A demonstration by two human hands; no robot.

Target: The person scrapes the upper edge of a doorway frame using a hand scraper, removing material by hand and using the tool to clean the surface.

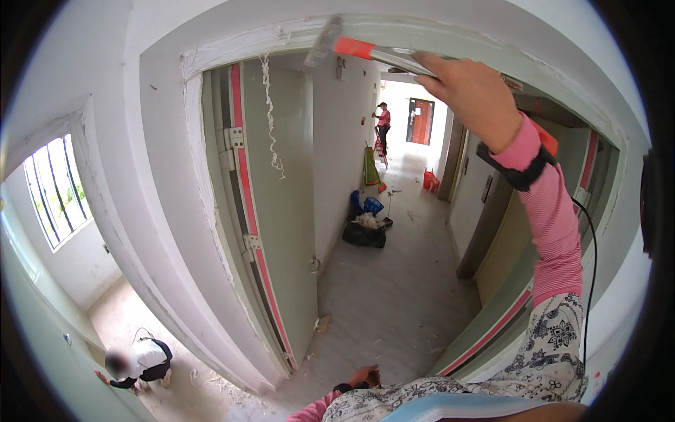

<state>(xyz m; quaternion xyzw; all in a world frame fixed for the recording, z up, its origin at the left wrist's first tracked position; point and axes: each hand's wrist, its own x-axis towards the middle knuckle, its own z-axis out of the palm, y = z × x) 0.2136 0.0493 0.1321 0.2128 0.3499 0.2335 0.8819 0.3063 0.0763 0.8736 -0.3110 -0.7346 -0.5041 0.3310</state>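
High at the right, my right hand point(466, 97) grips the metal handle of a scraper point(354, 47) with a red collar. Its wide grey head is at the top of the green door frame point(422, 34), blurred; whether it touches the frame I cannot tell. Whitish film or tape point(232, 50) covers the frame's upper left corner, and a twisted strip point(270, 113) of it dangles in front of the open green door leaf point(279, 195). Low in the middle, my left hand point(367, 375) is near my body, its fingers partly curled; nothing shows in it.
A black bag of scraps point(364, 233) and a blue container point(373, 205) are on the corridor floor. Beyond are a green dustpan point(371, 166), a red bag point(430, 180) and a person on a ladder point(383, 124). Another person point(142, 358) crouches at lower left.
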